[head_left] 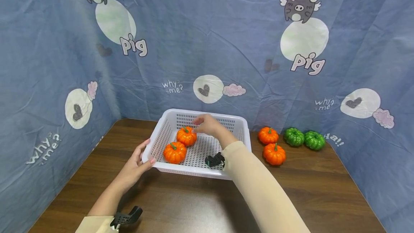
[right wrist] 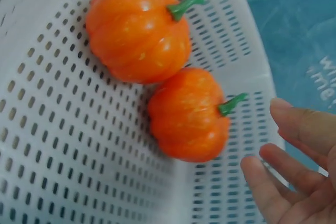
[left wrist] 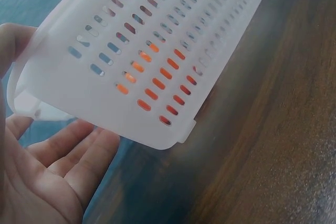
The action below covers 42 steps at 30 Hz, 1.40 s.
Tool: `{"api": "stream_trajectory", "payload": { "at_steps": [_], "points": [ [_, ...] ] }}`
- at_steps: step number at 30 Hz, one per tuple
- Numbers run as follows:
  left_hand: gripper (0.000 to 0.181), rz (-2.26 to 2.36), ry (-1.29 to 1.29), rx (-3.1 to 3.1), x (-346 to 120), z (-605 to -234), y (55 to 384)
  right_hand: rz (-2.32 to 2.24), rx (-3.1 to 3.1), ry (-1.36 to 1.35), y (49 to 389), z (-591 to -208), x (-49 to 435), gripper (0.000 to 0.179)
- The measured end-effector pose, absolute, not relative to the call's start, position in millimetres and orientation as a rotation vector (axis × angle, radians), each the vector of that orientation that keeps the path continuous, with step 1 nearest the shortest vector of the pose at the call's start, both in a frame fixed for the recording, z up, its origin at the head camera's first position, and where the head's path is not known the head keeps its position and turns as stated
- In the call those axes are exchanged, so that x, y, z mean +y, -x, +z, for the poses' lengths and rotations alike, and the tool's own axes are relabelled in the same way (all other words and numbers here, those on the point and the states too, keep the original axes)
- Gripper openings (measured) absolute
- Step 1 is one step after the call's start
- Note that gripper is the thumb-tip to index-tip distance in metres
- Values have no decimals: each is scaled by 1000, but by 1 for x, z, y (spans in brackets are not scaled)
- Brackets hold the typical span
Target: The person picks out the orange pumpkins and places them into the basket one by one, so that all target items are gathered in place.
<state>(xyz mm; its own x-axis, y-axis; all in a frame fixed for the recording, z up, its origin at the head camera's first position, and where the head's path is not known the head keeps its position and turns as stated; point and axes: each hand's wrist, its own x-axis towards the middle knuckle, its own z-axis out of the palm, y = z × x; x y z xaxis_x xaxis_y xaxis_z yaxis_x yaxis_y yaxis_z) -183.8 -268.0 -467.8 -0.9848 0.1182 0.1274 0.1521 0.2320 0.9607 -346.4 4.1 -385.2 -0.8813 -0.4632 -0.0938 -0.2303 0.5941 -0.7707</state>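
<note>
A white perforated plastic basket [head_left: 200, 170] stands on the table with two small orange pumpkins inside. One pumpkin [head_left: 175, 153] lies in its front left part, and the other pumpkin [head_left: 186, 137] sits just behind, touching it. My left hand [head_left: 132, 168] holds the basket's left front corner, thumb over the rim and fingers on the outer side. Above the basket, my right hand [head_left: 209, 125] hovers to the right of the rear pumpkin with fingers apart and nothing in them. The right wrist view shows a gap between those fingertips [right wrist: 251, 165] and the nearer pumpkin [right wrist: 190, 115].
Right of the basket lie two more orange pumpkins, one farther back [head_left: 268, 136] and one nearer [head_left: 274, 154]. Beside them are two green pumpkins [head_left: 294, 137], side by side. A blue printed cloth [head_left: 207, 46] hangs behind and around the brown wooden table [head_left: 181, 204].
</note>
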Motion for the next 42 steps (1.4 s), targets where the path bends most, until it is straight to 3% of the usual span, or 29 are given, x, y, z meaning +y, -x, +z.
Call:
{"api": "stream_trajectory", "payload": {
  "at_steps": [18,42],
  "points": [
    [79,-1875,251,-2463,-271,-467,181,-1113,2631,671,310,-344,31,42],
    [78,-1899,270,-2450,-266,-466,182,-1216,2699,704,264,-333,91,43]
  ]
}}
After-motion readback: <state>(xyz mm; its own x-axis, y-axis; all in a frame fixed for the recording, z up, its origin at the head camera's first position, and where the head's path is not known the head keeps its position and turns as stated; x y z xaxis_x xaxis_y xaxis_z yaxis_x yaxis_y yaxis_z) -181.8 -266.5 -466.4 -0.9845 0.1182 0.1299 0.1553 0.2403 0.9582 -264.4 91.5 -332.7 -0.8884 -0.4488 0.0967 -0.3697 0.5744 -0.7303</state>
